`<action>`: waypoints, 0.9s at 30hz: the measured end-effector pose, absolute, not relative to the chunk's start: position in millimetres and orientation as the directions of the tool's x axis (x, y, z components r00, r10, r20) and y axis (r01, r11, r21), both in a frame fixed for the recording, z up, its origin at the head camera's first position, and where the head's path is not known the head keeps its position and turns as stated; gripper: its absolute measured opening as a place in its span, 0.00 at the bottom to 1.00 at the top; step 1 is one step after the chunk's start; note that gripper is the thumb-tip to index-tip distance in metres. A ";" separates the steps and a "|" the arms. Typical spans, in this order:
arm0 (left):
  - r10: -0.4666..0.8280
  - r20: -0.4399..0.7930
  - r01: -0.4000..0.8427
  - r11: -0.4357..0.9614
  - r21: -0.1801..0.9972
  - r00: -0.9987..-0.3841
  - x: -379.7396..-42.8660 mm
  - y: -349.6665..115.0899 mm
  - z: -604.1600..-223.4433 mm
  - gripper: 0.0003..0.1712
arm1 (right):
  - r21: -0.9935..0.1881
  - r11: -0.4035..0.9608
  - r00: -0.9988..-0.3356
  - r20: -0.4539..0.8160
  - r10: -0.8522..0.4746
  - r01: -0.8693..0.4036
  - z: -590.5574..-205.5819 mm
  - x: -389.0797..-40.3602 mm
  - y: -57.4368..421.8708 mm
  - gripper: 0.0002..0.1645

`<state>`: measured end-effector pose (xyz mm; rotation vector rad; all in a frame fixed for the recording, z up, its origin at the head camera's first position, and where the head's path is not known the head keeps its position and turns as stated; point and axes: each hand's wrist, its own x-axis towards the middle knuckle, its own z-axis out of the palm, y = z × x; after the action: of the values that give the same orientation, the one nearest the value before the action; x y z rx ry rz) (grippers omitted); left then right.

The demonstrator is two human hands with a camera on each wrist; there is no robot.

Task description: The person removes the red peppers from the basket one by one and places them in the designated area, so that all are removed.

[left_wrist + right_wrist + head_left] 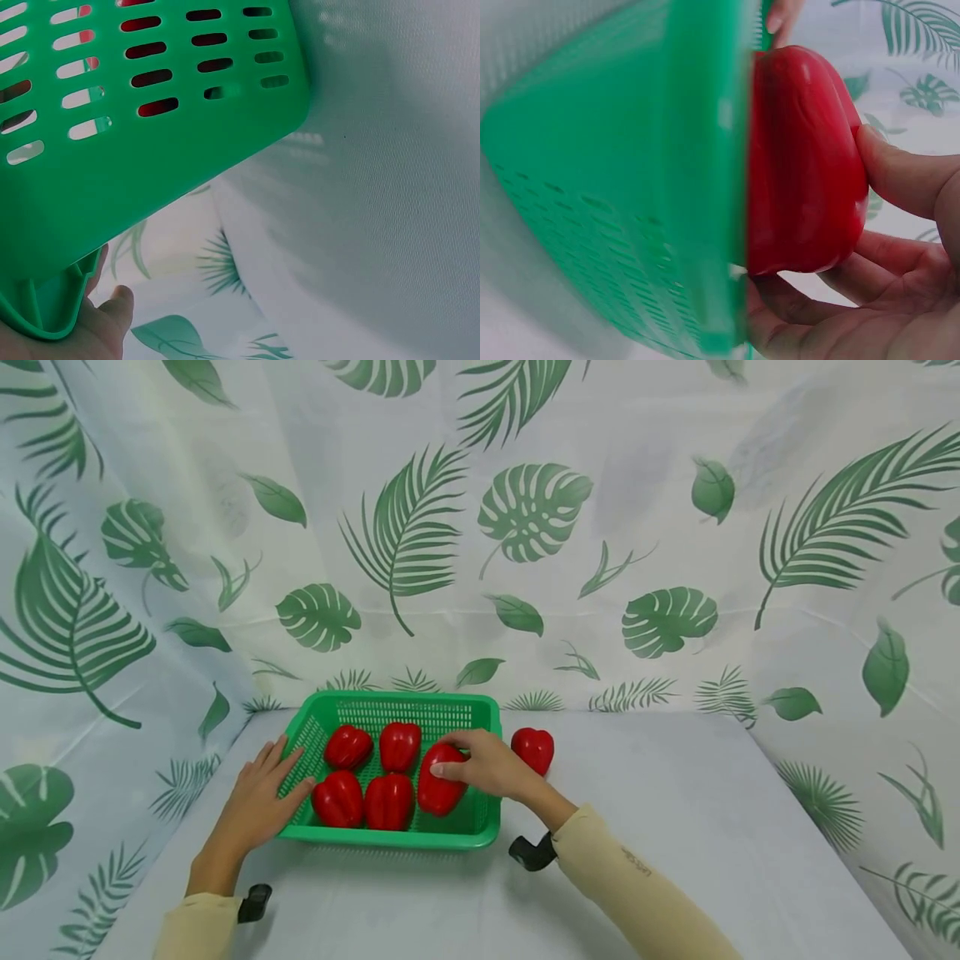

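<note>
In the head view, my right hand [487,764] grips a red bell pepper [438,783] over the right part of a green basket [390,837]. The right wrist view shows the thumb [900,169] on one side of this pepper [806,161] and the fingers on the other, beside the basket's rim. My left hand [258,797] rests on the basket's left rim with its fingers extended. Several other red bell peppers [389,802] sit inside the basket, in its left and middle parts.
One more red bell pepper [534,750] lies on the white table [675,827], just right of the basket. A leaf-patterned cloth [555,635] hangs behind and along both sides. Black wrist devices [532,853] show below my wrists.
</note>
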<state>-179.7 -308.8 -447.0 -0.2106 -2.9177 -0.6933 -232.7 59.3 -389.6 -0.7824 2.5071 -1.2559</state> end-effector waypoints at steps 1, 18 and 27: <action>0.104 0.163 0.167 0.883 0.439 -0.981 -179.3 -308.1 -447.1 0.42 | -0.797 0.485 -0.832 0.039 -0.553 -0.359 -388.6 -232.6 61.6 0.28; 0.104 0.182 0.175 0.883 0.436 -0.978 -177.4 -306.0 -447.8 0.41 | -0.795 0.488 -0.868 0.095 -0.487 -0.361 -369.8 -231.0 106.6 0.31; 0.106 0.161 0.166 0.887 0.430 -0.981 -178.9 -307.3 -447.4 0.41 | -0.828 0.449 -0.878 0.100 -0.469 -0.335 -368.4 -229.0 136.1 0.32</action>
<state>-178.9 -307.3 -447.4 -0.2118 -2.9216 -0.6841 -229.0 136.1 -368.4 -0.7119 2.5497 -1.4072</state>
